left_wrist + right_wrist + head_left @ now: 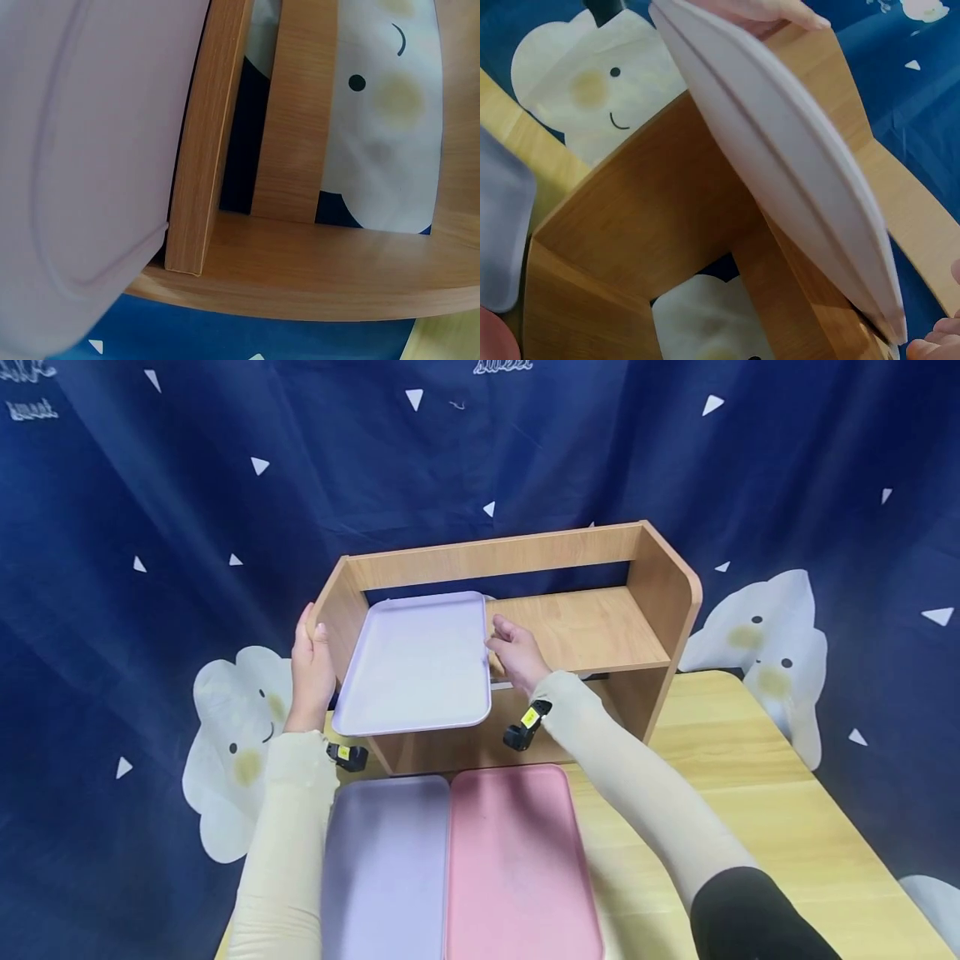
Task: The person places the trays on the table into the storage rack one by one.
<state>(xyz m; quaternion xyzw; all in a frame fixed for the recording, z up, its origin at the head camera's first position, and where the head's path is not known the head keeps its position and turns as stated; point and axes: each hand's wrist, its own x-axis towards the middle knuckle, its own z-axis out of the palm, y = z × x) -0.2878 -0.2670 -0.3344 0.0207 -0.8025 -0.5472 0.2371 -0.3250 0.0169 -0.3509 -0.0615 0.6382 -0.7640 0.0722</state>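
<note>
A pale lilac tray (pixel 417 664) with rounded corners and a raised rim lies on the top board of a wooden shelf (pixel 592 628), at its left end; its near edge juts out past the board's front. The left hand (pixel 310 670) is at the tray's left edge beside the shelf's left wall, fingers fairly straight and upright; whether they grip the rim I cannot tell. The right hand (pixel 514 652) touches the tray's right edge with loosely curled fingers, pinching nothing that shows. To the tray's right the board lies bare up to the right wall, and a low back rail runs behind it. On the bench (pixel 757 810) in front of the shelf, a grey-purple tray (pixel 388 868) and a pink tray (pixel 517 860) lie side by side, touching.
</note>
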